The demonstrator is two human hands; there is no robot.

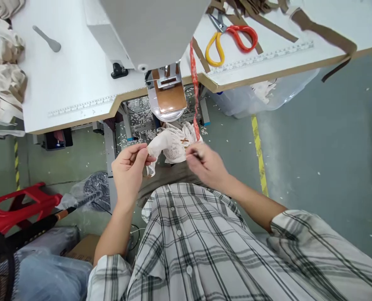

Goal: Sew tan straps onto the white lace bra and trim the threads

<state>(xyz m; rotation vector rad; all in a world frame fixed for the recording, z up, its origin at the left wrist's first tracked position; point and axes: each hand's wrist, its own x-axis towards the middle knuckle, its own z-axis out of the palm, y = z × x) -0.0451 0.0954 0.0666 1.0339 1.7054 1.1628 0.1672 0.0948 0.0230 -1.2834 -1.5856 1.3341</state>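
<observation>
Watching from the head camera, I've got a piece of white lace fabric with small brown bows [176, 148] right in the centre, between two bare hands, just in front of the round bed of the machine. The left hand [128, 167] has its grip narrow, thumb and fingertips pinched on the fabric's pale left end. Over on the other side, the right hand [209, 165] sits at the fabric's right edge, fingers curled; something small and dark shows there, but it's blurred, and I can't tell what that grip is holding, if anything. A red cord flecked with white [194, 83] hangs from the machine, its lower end right by those knuckles.

Above them looms the bulky white sewing machine [148, 29], a shiny tan plate [170, 100] below its needle area. On the white tabletop [70, 75], I see scissors with one red and one yellow handle [223, 28] lying among brown fabric strips [324, 31]. Far left, there's a heap of cream fabric [4, 62], with a slim grey tool [49, 40] near it. Below the right side of the tabletop sits a clear plastic bin [236, 100].
</observation>
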